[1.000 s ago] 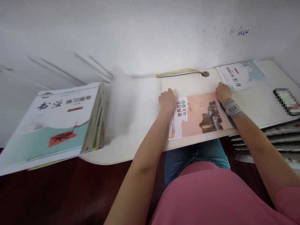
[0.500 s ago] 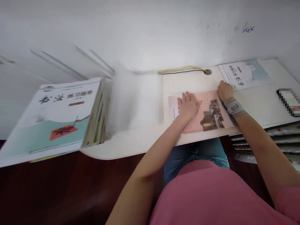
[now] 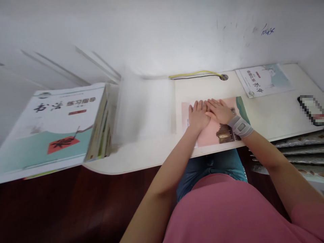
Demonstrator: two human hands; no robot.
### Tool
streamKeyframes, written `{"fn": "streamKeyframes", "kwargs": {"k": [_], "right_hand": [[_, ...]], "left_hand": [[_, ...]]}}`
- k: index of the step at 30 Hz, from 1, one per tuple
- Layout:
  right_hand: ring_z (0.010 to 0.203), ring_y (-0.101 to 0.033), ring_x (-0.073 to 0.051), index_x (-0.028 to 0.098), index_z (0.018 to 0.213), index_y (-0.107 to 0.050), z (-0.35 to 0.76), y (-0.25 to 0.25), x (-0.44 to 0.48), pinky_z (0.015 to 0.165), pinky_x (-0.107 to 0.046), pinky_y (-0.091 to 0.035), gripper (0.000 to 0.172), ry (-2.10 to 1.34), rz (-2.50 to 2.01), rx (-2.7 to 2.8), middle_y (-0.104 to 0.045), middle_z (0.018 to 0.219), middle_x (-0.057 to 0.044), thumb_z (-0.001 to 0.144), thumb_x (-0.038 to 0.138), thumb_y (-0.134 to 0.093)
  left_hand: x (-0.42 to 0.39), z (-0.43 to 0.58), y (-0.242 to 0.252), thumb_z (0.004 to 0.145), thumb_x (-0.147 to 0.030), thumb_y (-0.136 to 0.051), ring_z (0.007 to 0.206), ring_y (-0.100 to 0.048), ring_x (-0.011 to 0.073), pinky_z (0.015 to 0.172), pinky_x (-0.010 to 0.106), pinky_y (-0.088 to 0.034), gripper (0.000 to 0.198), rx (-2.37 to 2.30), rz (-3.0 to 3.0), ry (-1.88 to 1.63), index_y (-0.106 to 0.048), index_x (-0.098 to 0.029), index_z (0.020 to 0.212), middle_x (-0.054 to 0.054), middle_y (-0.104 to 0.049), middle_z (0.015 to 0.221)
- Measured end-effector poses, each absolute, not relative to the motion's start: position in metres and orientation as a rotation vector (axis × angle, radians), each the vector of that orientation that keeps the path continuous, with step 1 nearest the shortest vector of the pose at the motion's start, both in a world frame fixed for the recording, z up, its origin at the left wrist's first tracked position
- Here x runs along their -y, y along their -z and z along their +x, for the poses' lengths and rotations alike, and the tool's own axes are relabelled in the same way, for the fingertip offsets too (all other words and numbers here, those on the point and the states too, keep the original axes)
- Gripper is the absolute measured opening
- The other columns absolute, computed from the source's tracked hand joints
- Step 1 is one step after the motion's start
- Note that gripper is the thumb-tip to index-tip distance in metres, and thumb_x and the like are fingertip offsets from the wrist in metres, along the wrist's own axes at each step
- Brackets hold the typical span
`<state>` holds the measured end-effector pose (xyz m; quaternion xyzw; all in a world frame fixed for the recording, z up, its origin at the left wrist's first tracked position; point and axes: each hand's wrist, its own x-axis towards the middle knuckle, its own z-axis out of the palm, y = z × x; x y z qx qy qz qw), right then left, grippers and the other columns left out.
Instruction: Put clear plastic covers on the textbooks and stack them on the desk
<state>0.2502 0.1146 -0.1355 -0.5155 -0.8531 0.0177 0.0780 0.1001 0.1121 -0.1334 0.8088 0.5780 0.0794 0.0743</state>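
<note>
A pink book (image 3: 210, 135) with a printed picture of a building lies flat on the white desk (image 3: 141, 152), near its front edge. My left hand (image 3: 198, 116) rests on its cover, palm down with the fingers stretched out. Beside it, my right hand (image 3: 219, 111) also lies flat on the cover, its thumb touching or overlapping the left hand. A grey band circles the right wrist. At the book's far right corner a dark green strip (image 3: 243, 109) shows. Part of the cover is hidden under both hands.
On the left stands a thick stack of books (image 3: 68, 118). Clear plastic sheets (image 3: 146, 108) lie between it and the pink book. A white and teal book (image 3: 264, 81) lies at the back right, with a phone (image 3: 312, 109) nearer the right edge. Yellow and black cables (image 3: 197, 73) run into a desk hole.
My right hand has moved left from the book's right edge onto the middle of the cover, opening flat next to my left hand. The left hand has hardly moved.
</note>
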Motion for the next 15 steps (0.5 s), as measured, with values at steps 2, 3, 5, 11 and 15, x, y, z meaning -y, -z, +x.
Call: {"fn": "streamKeyframes", "kwargs": {"k": [2, 3, 5, 11, 15], "right_hand": [[0.140, -0.029, -0.031, 0.012, 0.144, -0.037, 0.268, 0.141, -0.111, 0.111, -0.054, -0.021, 0.061, -0.034, -1.655, 2.537, -0.033, 0.152, -0.014, 0.097, 0.048, -0.021], [0.140, -0.028, -0.031, 0.012, 0.144, -0.037, 0.279, 0.142, -0.111, 0.111, -0.054, -0.021, 0.061, -0.024, -1.721, 2.521, -0.032, 0.153, -0.014, 0.097, 0.048, -0.022], [0.141, -0.027, -0.030, 0.013, 0.145, -0.035, 0.299, 0.141, -0.112, 0.111, -0.053, -0.022, 0.062, -0.007, -1.840, 2.481, -0.031, 0.153, -0.013, 0.096, 0.048, -0.023], [0.140, -0.028, -0.031, 0.014, 0.145, -0.035, 0.315, 0.140, -0.115, 0.110, -0.053, -0.025, 0.063, 0.013, -2.091, 2.307, -0.032, 0.153, -0.013, 0.095, 0.048, -0.021], [0.140, -0.027, -0.032, 0.014, 0.145, -0.036, 0.316, 0.140, -0.115, 0.109, -0.056, -0.024, 0.062, -0.074, -2.092, 2.259, -0.031, 0.153, -0.013, 0.094, 0.048, -0.021]], "left_hand": [[-0.115, 0.091, 0.139, 0.095, -0.039, -0.021, 0.142, -0.024, 0.0299, 0.115, 0.050, -0.017, 0.060, -1.793, 2.368, -0.265, -0.032, -0.011, 0.147, 0.012, -0.032, 0.154], [-0.116, 0.087, 0.140, 0.095, -0.039, -0.021, 0.143, -0.023, 0.0308, 0.116, 0.050, -0.016, 0.061, -1.841, 2.330, -0.280, -0.032, -0.009, 0.147, 0.013, -0.031, 0.154], [-0.117, 0.081, 0.142, 0.094, -0.040, -0.024, 0.143, -0.021, 0.0337, 0.116, 0.049, -0.015, 0.064, -1.955, 2.238, -0.308, -0.031, -0.002, 0.146, 0.018, -0.029, 0.153], [-0.120, 0.074, 0.143, 0.093, -0.039, -0.032, 0.142, -0.021, 0.0373, 0.115, 0.049, -0.018, 0.067, -2.137, 2.018, -0.442, -0.031, 0.008, 0.141, 0.030, -0.029, 0.149], [-0.124, 0.066, 0.144, 0.091, -0.029, -0.038, 0.139, -0.031, 0.0353, 0.114, 0.048, -0.023, 0.058, -2.084, 1.944, -0.598, -0.038, 0.004, 0.138, 0.028, -0.041, 0.143]]}}
